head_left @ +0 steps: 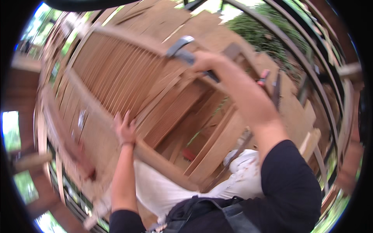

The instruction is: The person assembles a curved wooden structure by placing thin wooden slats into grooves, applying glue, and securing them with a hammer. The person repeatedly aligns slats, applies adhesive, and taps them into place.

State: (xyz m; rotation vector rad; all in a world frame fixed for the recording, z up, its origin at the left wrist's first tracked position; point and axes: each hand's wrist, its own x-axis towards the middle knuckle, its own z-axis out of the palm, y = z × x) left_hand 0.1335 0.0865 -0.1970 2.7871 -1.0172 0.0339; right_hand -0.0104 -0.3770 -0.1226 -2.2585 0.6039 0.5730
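Two hands at work on one slatted wooden panel (128,73), a louvred frame of thin brown slats that slants across the middle of the view.

Left hand (125,130): laid flat, fingers spread, on the panel's lower rail (97,128); it grips nothing.

Right hand (206,62): raised above the panel's upper rail, closed round the dark handle of a hammer (184,50), whose grey metal head hangs just over the top edge of the frame.

Further stock: loose wooden boards (217,151) stacked and leaning under and beyond the panel; white cloth (163,190) lying below them, near the person's body; a small red object (189,154) among the boards, too blurred to name; curved dark metal bars (311,73) to the right; green foliage (268,35) behind them.
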